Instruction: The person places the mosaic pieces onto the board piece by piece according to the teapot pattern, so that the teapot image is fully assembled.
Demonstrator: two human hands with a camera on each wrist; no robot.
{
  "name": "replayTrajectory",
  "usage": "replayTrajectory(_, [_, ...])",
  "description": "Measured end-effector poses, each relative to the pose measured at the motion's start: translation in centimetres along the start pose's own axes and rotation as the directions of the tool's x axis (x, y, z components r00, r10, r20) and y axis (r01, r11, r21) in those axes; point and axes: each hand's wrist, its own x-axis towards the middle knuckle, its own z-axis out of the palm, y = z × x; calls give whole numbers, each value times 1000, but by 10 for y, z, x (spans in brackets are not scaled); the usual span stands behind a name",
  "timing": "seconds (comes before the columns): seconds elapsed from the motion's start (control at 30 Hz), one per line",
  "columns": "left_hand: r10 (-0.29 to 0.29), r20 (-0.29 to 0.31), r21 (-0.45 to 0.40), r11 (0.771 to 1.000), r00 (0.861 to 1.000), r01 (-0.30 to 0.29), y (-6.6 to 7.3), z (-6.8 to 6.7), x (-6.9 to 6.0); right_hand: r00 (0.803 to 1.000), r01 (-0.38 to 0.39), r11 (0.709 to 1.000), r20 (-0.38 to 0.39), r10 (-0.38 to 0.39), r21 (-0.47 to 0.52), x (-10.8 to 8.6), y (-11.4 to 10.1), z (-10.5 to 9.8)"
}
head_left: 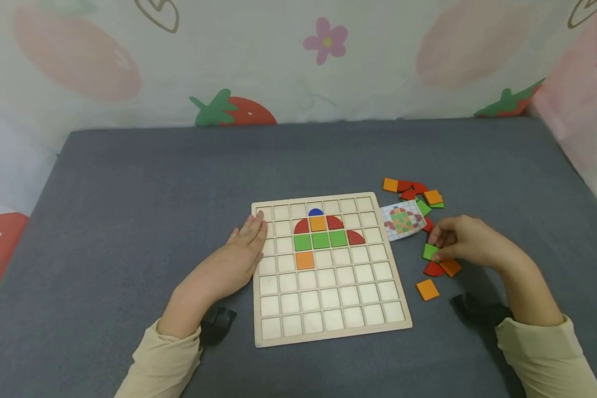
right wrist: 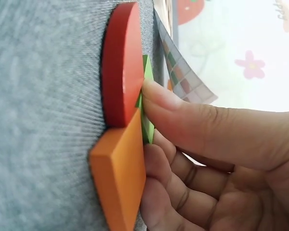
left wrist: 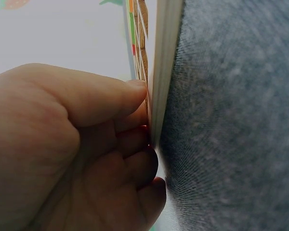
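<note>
A wooden grid board (head_left: 328,335) lies in the middle, with its left rim beneath the fingers of my left hand (head_left: 232,261). Those fingers are nearly straight; in the left wrist view the thumb touches the board's edge (left wrist: 164,72). Set in the grid are a blue piece (head_left: 315,212), red quarter-round tiles (head_left: 355,237), green squares (head_left: 320,240) and orange squares (head_left: 305,260). Right of the board, my right hand (head_left: 470,243) pinches a green square tile (head_left: 430,251) between thumb and fingers. Beside it lie a red quarter-round tile (right wrist: 121,67) and an orange square tile (right wrist: 120,168).
A patterned picture card (head_left: 402,220) sticks out past the board's right edge, its corner curled up. Behind it is a loose heap of orange, red and green tiles (head_left: 433,197). A single orange square (head_left: 428,289) lies nearer me on the grey cloth (head_left: 144,232).
</note>
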Motion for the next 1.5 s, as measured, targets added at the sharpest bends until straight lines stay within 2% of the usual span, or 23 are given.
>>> replayTrajectory(0.77, [8, -13, -8, 1000, 1000, -8, 1, -1, -1, 1000, 11, 1000, 19, -11, -4, 1, -1, 1])
replayTrajectory(1.13, [-4, -5, -28, 1000, 1000, 4, 0, -1, -1, 1000, 9, 1000, 12, -9, -25, 1, -2, 1])
replayTrajectory(1.5, [-8, 15, -31, 999, 1000, 8, -3, 0, 0, 999, 40, 999, 11, -40, -26, -3, -2, -4])
